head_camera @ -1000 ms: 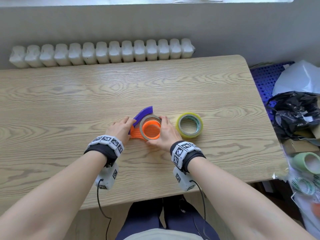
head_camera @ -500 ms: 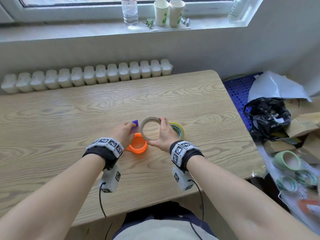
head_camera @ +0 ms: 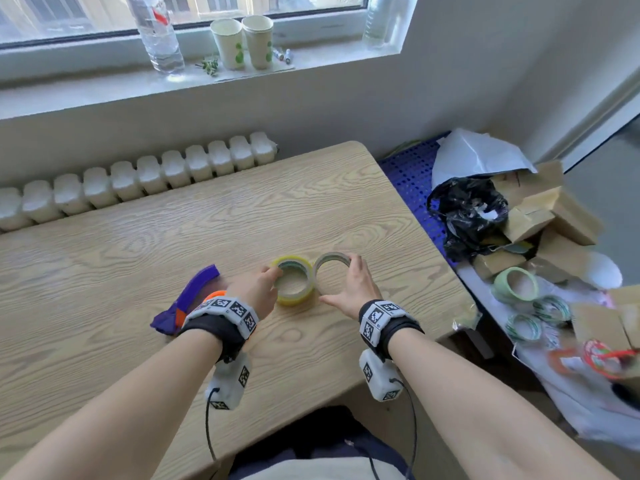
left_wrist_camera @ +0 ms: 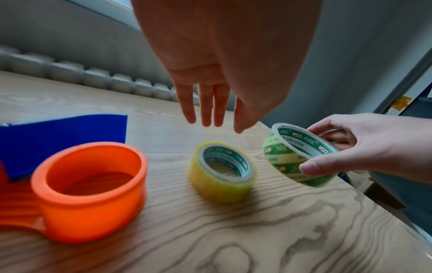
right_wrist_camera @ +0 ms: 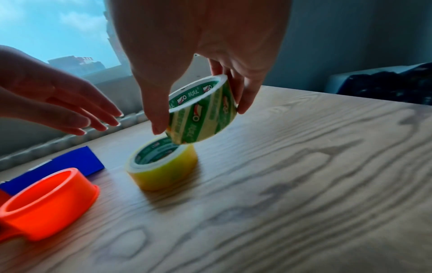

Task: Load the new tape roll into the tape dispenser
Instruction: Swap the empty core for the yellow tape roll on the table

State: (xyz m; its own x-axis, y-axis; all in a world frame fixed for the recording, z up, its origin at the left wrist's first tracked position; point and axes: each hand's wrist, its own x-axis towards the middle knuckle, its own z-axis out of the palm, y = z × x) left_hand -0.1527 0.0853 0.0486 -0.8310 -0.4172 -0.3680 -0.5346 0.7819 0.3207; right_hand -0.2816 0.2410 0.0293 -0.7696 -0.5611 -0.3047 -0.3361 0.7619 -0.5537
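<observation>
Yellow tape roll (left_wrist_camera: 222, 171) flat on table, below outstretched left hand (left_wrist_camera: 224, 61).

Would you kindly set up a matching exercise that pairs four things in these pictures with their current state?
Things:
1. yellow tape roll
2. empty tape core
3. orange spool
4. left hand

States:
A. held off the table, tilted
B. open, fingers straight, above the yellow roll
C. lying flat on the table, not gripped
D. bare, no roll on it

Pairs: 1-C, 2-A, 3-D, 4-B
</observation>
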